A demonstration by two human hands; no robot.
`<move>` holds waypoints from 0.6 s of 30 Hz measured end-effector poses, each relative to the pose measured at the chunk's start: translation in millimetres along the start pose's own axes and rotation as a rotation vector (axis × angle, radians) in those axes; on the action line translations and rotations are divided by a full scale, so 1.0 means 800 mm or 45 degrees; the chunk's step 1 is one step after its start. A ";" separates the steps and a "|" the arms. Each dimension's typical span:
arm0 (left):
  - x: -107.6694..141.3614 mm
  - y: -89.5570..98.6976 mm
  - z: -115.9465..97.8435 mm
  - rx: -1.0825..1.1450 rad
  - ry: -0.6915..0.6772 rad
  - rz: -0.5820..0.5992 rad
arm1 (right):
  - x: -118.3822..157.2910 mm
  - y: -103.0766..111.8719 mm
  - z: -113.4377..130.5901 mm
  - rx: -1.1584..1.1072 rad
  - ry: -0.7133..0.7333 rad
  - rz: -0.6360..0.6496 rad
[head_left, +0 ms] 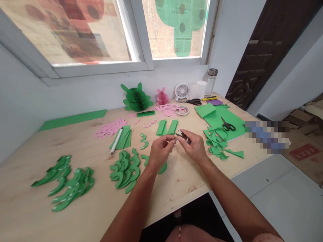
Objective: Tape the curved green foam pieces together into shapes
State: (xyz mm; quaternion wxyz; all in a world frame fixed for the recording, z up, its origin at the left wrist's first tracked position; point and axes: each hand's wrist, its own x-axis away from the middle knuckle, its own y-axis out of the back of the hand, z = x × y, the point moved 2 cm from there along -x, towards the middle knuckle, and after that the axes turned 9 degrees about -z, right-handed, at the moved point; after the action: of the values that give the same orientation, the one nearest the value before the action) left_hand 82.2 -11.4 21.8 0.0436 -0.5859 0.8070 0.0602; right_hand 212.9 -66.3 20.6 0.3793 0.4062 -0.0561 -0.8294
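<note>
Over the middle of the wooden table (186, 174), my left hand (162, 149) is closed in a pinch at its fingertips; whatever small thing it holds is too small to name. Facing it, my right hand (193, 144) grips a small dark cutting tool (181, 133), its blades close to the left fingertips. Two folded green paper strips (161, 127) lie just behind the hands. Curved green paper pieces (126, 169) are heaped left of my left hand, and one more (163, 168) lies partly hidden beneath it. Green scraps (217, 143) lie right of my right hand.
Black scissors (228, 125) rest on green sheets (234, 117) at right. Behind are pink paper pieces (111, 128), a tape roll (181, 110), a green paper ornament (137, 99), a small fan (182, 91) and a bottle (211, 82). More green curved pieces (73, 190) lie left.
</note>
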 end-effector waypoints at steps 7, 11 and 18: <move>-0.004 -0.015 -0.014 -0.536 -0.380 0.000 | -0.002 0.008 -0.004 0.053 -0.006 -0.213; -0.012 -0.036 -0.007 -0.906 -0.625 0.038 | -0.003 0.010 -0.003 0.070 0.012 -0.238; -0.015 -0.071 0.021 -1.109 -0.769 0.225 | -0.003 0.013 -0.005 0.097 -0.009 -0.278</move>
State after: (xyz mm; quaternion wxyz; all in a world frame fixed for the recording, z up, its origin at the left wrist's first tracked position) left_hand 140.1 -15.5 4.4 0.0216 -0.4360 0.7051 0.5588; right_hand 223.1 -71.2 23.6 0.2706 0.4211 -0.0444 -0.8646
